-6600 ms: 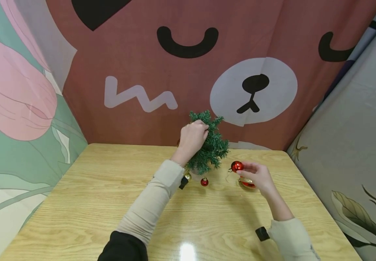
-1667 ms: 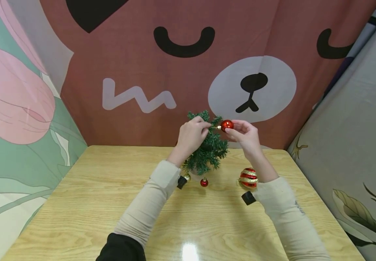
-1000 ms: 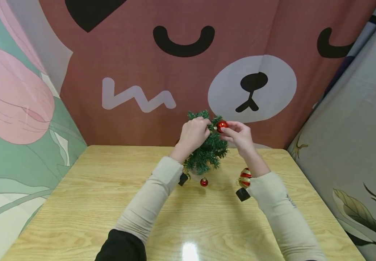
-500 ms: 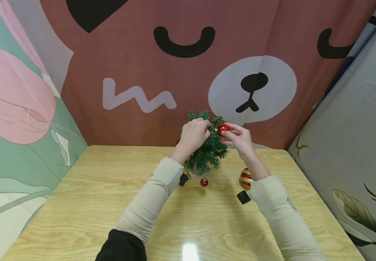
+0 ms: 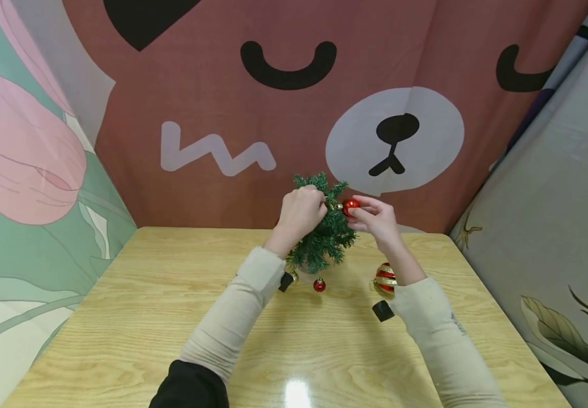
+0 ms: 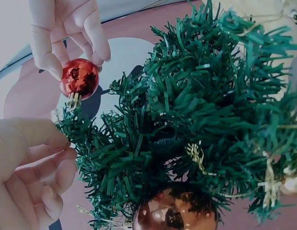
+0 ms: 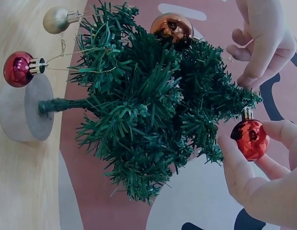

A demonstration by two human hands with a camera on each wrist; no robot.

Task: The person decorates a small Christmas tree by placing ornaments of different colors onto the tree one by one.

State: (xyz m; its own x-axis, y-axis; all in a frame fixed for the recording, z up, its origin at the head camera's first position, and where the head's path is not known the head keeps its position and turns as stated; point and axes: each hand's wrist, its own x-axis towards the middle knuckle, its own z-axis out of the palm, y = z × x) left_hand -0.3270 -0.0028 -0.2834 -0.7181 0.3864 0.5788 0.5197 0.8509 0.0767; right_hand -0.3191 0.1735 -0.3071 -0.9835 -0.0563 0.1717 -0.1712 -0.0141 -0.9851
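a light wooden table (image 5: 120, 317) with visible grain and a bright spot of glare near its front edge. behind it hangs a reddish-brown cloth (image 5: 212, 102) printed with a cartoon bear face. a green and pink floral cloth (image 5: 24, 187) hangs at left, a grey leaf-patterned cloth (image 5: 554, 215) at right.

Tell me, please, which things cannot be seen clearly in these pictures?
- Hanging loop of the shiny red ball ornament: too thin in every view; whether it sits on a branch of the small green artificial tree is unclear.
- Striped red and gold ornament: head view, partly behind the right forearm.
- Left hand: head view, fingertips buried in needles.
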